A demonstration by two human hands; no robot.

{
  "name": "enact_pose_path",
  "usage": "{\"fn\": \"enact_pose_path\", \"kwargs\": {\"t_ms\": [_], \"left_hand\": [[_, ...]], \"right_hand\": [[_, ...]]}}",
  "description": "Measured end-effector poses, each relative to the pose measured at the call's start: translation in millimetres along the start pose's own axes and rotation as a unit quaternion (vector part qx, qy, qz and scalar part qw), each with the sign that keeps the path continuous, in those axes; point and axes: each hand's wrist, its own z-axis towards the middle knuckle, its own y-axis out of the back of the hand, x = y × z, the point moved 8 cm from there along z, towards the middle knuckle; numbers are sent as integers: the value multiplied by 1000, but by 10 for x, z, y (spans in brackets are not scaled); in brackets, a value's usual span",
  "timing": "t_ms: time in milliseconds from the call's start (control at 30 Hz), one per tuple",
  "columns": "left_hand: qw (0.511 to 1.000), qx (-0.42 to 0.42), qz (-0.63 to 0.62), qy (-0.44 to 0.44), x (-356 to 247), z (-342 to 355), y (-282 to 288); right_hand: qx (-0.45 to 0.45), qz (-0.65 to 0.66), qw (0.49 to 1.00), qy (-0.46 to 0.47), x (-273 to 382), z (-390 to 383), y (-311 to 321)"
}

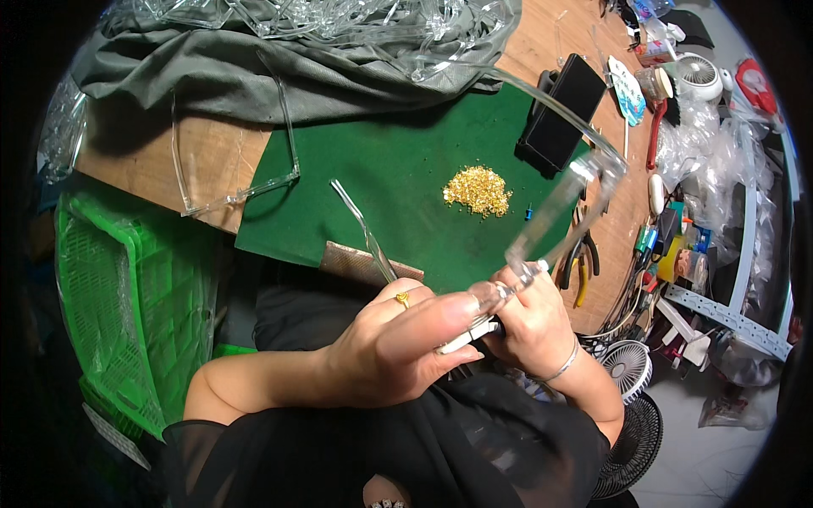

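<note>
My left hand (406,339) is closed on a pair of clear plastic glasses frames (550,212), raised close to the camera. One clear arm sticks out past my left fingers toward the mat, and another part curves up over the right side. My right hand (533,322) grips the same frames from the other side, its fingertips partly hidden behind them. Between the hands shows a small white piece (468,336) with something dark beside it, too covered to name. Beyond them, a heap of tiny gold-coloured parts (478,191) lies on the green mat (381,152).
Another clear frame (240,196) lies at the left. Many more clear frames (339,21) pile on grey cloth (254,80). A black box (563,114), pliers (583,275) and cables are at right. A green crate (140,313) and fans (627,368) flank me.
</note>
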Motion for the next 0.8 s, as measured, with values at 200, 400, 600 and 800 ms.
{"fn": "enact_pose_path", "kwargs": {"t_ms": [200, 400, 600, 800], "left_hand": [[1000, 16, 21, -1, -19, 56, 20], [999, 15, 33, -33, -29, 76, 27], [994, 17, -72, 75, 95, 54, 16], [947, -36, -285, 143, 216, 95, 195]], "right_hand": [[-7, -26, 1000, -7, -11, -87, -69], [-19, 24, 999, -24, -6, -18, 8], [-17, 89, 995, -32, -37, 34, 108], [-31, 186, 978, -93, -322, 11, -28]]}}
